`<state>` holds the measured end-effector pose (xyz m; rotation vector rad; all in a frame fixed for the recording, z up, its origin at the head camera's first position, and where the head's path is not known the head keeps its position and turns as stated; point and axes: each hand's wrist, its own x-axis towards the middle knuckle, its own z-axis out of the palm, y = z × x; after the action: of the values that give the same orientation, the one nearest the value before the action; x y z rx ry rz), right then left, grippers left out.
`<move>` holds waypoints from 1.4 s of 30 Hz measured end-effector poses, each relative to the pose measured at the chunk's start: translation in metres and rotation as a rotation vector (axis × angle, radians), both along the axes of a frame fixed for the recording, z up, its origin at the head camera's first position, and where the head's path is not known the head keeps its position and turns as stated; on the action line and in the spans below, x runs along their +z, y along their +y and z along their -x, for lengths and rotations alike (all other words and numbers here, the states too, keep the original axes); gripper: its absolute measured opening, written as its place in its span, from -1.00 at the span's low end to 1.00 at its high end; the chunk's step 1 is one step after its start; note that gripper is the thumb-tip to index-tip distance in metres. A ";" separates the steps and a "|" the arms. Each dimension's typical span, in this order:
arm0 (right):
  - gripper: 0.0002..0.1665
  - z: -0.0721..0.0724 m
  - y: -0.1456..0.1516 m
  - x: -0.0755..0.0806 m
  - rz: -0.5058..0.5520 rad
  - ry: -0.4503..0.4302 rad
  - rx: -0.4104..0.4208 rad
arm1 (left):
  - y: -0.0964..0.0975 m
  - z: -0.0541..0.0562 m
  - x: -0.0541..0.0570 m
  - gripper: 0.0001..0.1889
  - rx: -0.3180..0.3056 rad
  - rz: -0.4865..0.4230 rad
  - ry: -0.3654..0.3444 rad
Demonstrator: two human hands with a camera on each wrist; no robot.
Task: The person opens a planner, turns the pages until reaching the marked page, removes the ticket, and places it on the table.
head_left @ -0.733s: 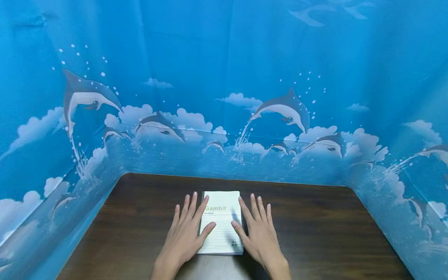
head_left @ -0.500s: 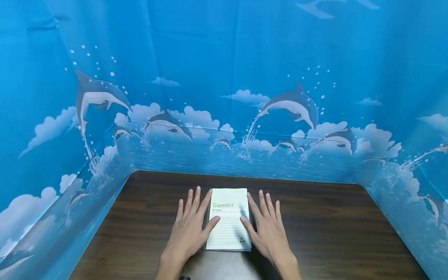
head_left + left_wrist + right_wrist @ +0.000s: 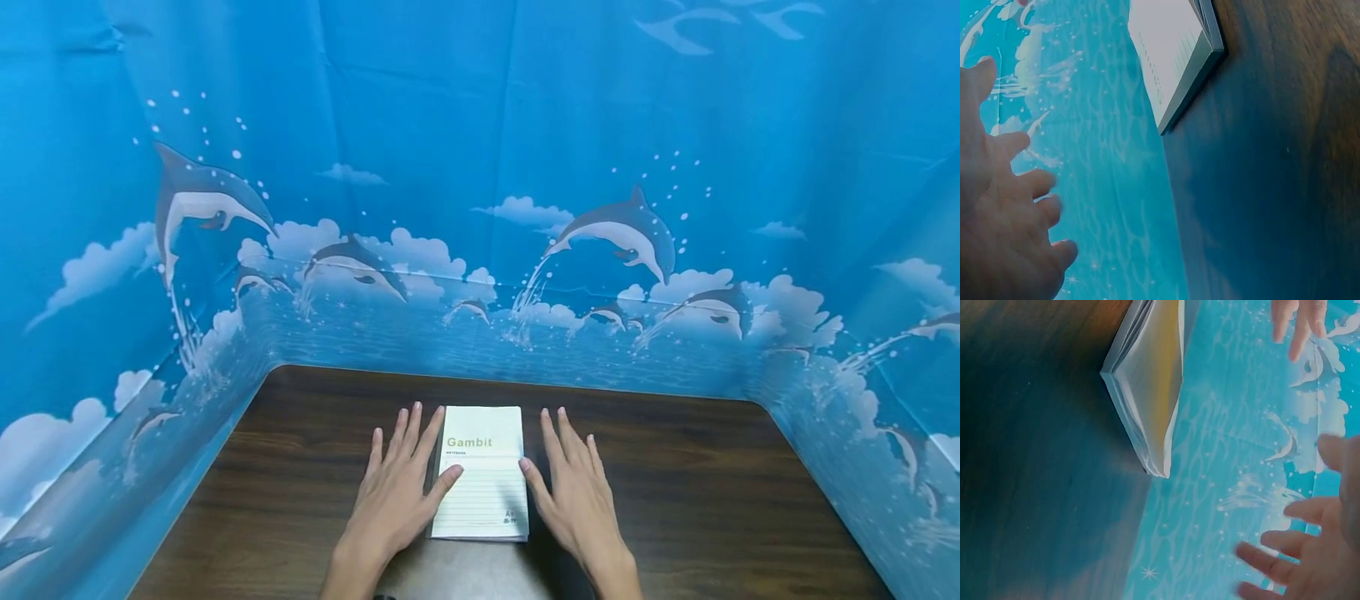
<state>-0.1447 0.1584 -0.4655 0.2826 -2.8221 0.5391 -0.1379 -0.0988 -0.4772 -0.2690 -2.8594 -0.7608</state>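
Note:
A pale notebook (image 3: 482, 487) lies on the table, its cover lettered "Gambit" above ruled lines. My left hand (image 3: 397, 493) is at its left side with fingers spread, the thumb overlapping the cover in the head view. To the right, my right hand (image 3: 579, 504) has its fingers extended, thumb tip at the notebook's right edge. Both wrist views show the hands raised off the tabletop: the left hand (image 3: 1007, 206) apart from the notebook (image 3: 1166, 47), and the right hand (image 3: 1316, 550) likewise apart from the stacked pages (image 3: 1147, 381). Neither hand grips anything.
The dark wood-grain table (image 3: 690, 483) has rounded far corners. A blue curtain (image 3: 420, 108) printed with dolphins and clouds surrounds its back and sides. A small black item (image 3: 384, 597) shows at the bottom edge by the left wrist.
My right hand has shifted slightly right, so its index finger and thumb are farther from the notebook's middle. The head view has swayed a little. The notebook still lies flat.

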 end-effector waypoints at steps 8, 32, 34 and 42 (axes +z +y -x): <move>-0.29 0.004 0.002 0.006 0.133 -0.139 -0.093 | -0.004 -0.001 0.002 -0.39 0.017 -0.002 -0.185; -0.73 0.054 -0.005 -0.020 0.487 -0.388 -0.062 | -0.013 0.002 -0.014 -0.54 -0.083 -0.034 -0.372; -0.77 0.055 -0.007 -0.018 0.517 -0.373 -0.064 | -0.012 0.002 -0.014 -0.54 -0.084 -0.034 -0.368; -0.86 0.062 -0.017 -0.004 0.659 -0.385 -0.044 | -0.016 0.001 -0.015 -0.54 -0.078 -0.005 -0.330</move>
<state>-0.2069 0.1411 -0.4692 -0.0206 -2.7721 1.5972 -0.1393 -0.1148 -0.4918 -0.2789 -3.1702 -0.9032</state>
